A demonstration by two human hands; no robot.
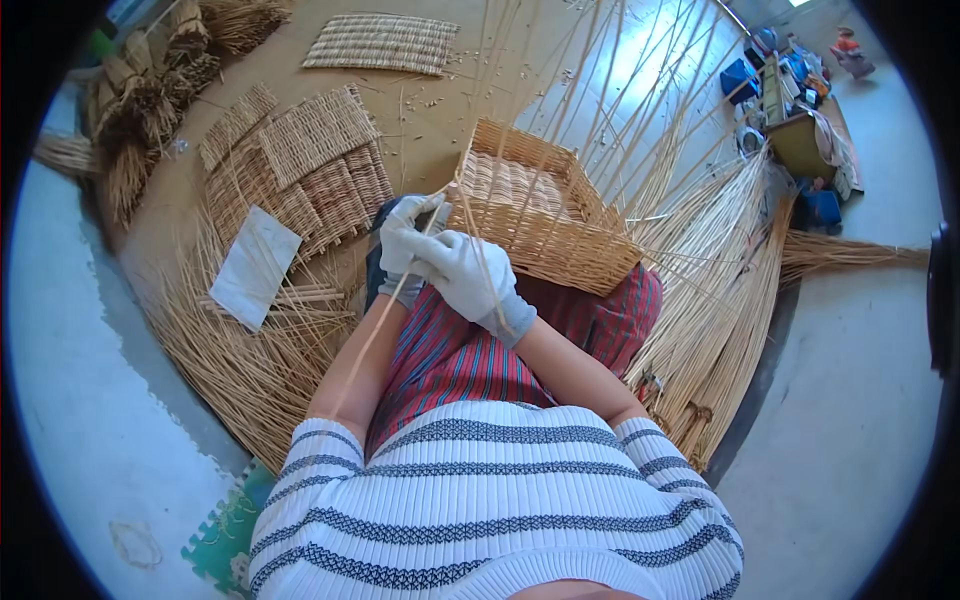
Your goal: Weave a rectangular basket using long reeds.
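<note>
A rectangular wicker basket [570, 250] rests tilted on my lap, its woven wall facing me and long loose stakes rising from its far side. Both hands wear pale work gloves and meet at the basket's left corner. My left hand [402, 245] is closed round a thin wicker strand [385, 312], whose tail trails down across my left forearm. Pressed against it, my right hand [468, 278] pinches the same strand with thumb and fingers. Another thin stake passes in front of the right hand. The gloves hide the exact spot where the strand meets the corner.
Woven mats [310, 150] lie stacked at left, with another mat [380, 43] farther off. A white sheet [256, 268] sits on loose sticks. Long wicker rods [715, 290] spread at right; straw bundles [150, 90] stand far left. A cluttered low bench [805, 130] is at far right.
</note>
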